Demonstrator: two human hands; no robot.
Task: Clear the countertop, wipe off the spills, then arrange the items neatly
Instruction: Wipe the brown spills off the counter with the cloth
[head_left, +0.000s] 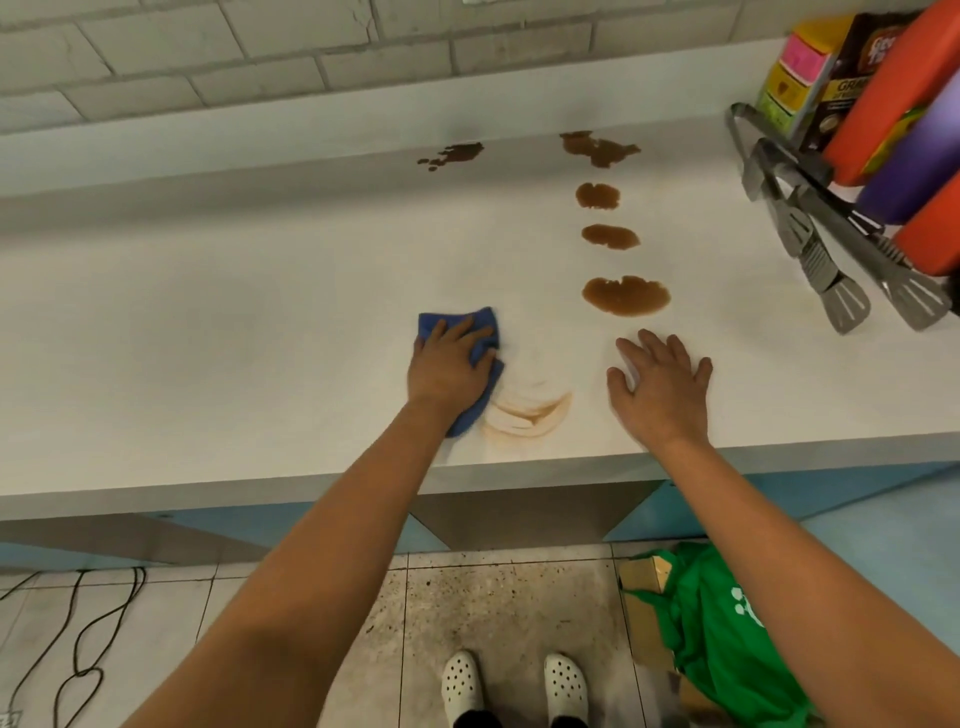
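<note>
My left hand presses a blue cloth flat on the white countertop. Just right of the cloth lies a pale brown smear near the front edge. My right hand rests flat and spread on the counter, holding nothing. Beyond it runs a line of brown spills: a large one, two smaller ones, and a blotch by the back wall. Another dark spill lies at the back centre.
Metal tongs lie at the right beside orange and purple bottles and boxes. A tiled wall backs the counter. On the floor are a cardboard box with a green bag and black cables.
</note>
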